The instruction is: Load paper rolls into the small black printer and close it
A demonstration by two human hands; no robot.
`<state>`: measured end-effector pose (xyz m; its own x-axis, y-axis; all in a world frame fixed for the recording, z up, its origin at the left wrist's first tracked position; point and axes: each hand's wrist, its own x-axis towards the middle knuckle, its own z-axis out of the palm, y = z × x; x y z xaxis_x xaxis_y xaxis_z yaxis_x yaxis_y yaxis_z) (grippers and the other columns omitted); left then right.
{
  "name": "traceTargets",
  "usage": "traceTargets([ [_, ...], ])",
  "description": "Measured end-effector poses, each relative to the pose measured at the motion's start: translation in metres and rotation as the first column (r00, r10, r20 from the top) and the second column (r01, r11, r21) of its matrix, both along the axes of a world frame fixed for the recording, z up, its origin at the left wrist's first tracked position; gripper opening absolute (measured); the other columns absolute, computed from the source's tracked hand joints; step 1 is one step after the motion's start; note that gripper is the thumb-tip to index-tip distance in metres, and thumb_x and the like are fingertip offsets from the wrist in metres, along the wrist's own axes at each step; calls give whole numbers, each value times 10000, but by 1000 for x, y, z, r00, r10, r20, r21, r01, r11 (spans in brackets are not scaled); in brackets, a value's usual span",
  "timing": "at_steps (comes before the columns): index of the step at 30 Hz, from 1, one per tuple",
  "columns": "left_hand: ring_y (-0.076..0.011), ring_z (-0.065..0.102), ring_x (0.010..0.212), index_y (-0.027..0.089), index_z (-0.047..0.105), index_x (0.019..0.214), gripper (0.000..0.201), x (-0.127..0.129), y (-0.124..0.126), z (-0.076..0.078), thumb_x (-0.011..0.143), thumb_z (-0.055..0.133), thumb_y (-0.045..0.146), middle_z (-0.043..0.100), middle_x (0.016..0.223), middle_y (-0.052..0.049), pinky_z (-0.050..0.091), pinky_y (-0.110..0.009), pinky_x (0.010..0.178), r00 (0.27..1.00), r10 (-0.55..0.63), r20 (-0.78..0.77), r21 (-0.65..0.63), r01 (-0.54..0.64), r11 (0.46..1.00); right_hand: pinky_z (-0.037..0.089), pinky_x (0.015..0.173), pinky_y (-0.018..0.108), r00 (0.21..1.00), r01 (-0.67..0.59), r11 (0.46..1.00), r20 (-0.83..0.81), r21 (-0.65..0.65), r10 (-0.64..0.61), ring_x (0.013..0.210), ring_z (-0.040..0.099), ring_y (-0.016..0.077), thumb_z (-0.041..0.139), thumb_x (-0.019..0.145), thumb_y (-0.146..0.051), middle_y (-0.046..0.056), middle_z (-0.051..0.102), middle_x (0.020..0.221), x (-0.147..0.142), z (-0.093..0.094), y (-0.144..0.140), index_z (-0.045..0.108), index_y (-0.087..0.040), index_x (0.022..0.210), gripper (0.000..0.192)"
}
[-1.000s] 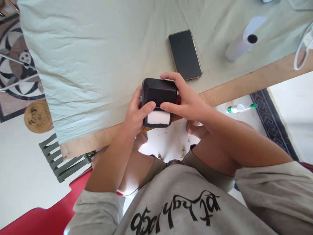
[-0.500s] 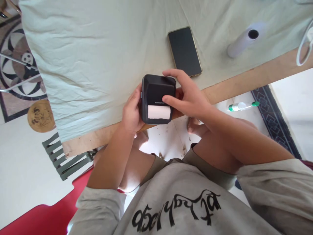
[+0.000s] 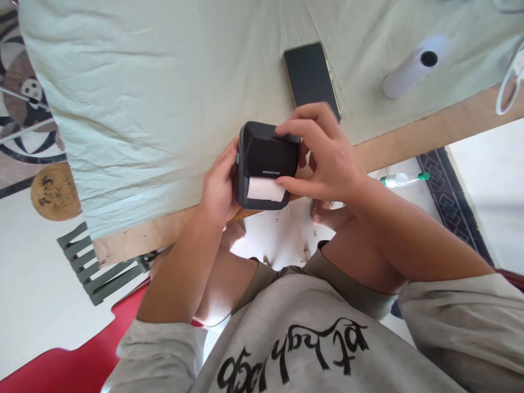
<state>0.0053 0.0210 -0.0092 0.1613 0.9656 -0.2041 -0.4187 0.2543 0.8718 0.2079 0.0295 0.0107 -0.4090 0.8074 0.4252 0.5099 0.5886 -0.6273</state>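
Note:
A small black label printer (image 3: pixel 268 155) with a strip of white paper (image 3: pixel 266 189) at its near end is held over the table's front edge. My left hand (image 3: pixel 221 183) is wrapped around its left side, with some fingers hidden beneath. On the right, my right hand (image 3: pixel 323 150) grips the lid, the thumb by the paper and a fingertip on the far part of the top. That lid looks slightly raised from the body. A dark phone (image 3: pixel 311 73) in a pale-edged case lies flat just beyond my right hand.
A pale cloth (image 3: pixel 164 98) covers the table, leaving a wooden edge (image 3: pixel 143 232) bare. To the right stands a white roll (image 3: pixel 409 73), with a white loop (image 3: pixel 510 90) farther along. Below lies a green-capped bottle (image 3: pixel 403 179). A red chair (image 3: pixel 82 357) is at lower left.
My right hand has shifted its hold, its thumb moving down toward the paper. The printer's lid now sits tilted, slightly lifted from the body. My left hand keeps its grip.

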Motion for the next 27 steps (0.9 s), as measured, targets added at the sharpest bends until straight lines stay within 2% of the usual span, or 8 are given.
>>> traceTargets([
  [4,-346,532,1395,271,708,1071,325,0,-1,1,889,663,537,761,1084,-11,506,-472,1085,999,-32,14,14,31,999,488,661,324,954,285,951,64,124,-294,740,611,177,439,1013,-523,36,608,771,-6,12,-6,633,-256,1070,335],
  [7,-342,607,1295,254,716,1149,366,-1,-1,3,885,682,506,758,1077,-33,533,-436,1004,998,-68,-12,30,68,997,442,648,320,901,420,900,65,118,-429,650,580,156,334,1064,-388,19,623,730,-15,20,-7,641,-270,1010,333],
  [11,-254,702,1067,240,732,1101,292,0,-2,5,920,660,459,740,971,-26,566,-334,815,998,-49,30,45,48,998,416,666,330,914,323,943,233,76,-332,736,623,169,431,1015,-317,38,722,909,-25,22,0,663,-246,943,254],
  [14,-210,707,994,230,723,1062,244,1,-3,6,939,652,428,711,916,-17,561,-286,741,997,-53,49,47,51,998,349,612,331,869,242,970,439,23,-227,816,669,204,425,1005,-347,46,743,1057,-28,22,3,699,-237,984,296],
  [18,-278,670,1159,223,710,1008,240,3,-3,6,934,650,444,683,887,-39,577,-355,889,996,-73,57,58,69,996,266,558,322,786,186,983,601,-2,-147,803,683,218,502,964,-327,31,738,1173,-29,31,-1,692,-257,1089,238],
  [22,-347,605,1300,223,693,988,266,3,-6,6,905,676,476,720,1014,-71,565,-438,980,998,-69,-2,51,69,996,268,552,318,714,221,973,692,-72,-111,716,653,241,599,896,-309,45,757,979,-30,40,-4,652,-264,1177,289],
  [24,-355,595,1317,229,696,1003,268,3,-7,6,905,667,477,729,1095,-76,568,-457,990,997,-80,-4,52,80,995,319,561,323,746,229,966,658,-116,-98,709,640,246,639,835,-284,35,750,936,-29,41,-3,630,-278,1217,382],
  [27,-348,627,1264,227,699,1042,288,5,-10,8,907,664,479,730,1028,-68,577,-455,972,998,-56,7,68,56,996,416,607,333,908,170,969,410,-179,-84,652,598,179,698,762,-257,-2,750,963,-19,41,-4,623,-301,1189,436],
])
